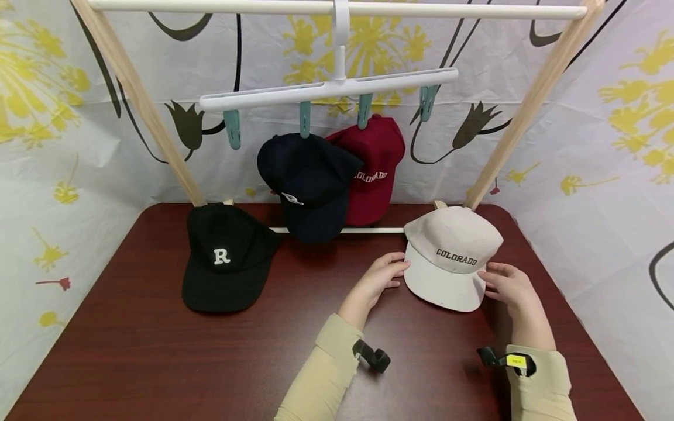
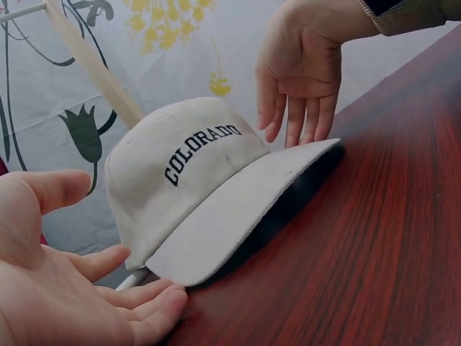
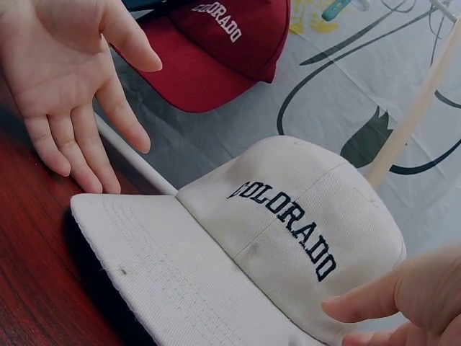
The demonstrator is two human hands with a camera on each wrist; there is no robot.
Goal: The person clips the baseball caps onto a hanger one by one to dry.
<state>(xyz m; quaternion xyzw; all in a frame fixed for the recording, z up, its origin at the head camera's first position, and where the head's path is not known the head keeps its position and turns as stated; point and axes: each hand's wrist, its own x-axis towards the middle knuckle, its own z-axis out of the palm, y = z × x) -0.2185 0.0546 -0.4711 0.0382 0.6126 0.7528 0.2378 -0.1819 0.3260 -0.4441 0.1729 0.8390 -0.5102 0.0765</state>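
An off-white cap with dark COLORADO lettering sits on the table at the right, its brim pointing toward me. My left hand is at the brim's left side, fingers extended and spread. In the left wrist view its fingertips lie by the brim's corner; whether they touch is hard to tell. On the cap's other side is my right hand, fingers loosely bent. The thumb lies close to the cap's side in the right wrist view. Neither hand grips the cap.
A black cap with a white R lies on the table at left. A navy cap and a red cap hang from clips on a white hanger. Two outer clips, one teal clip among them, hold nothing.
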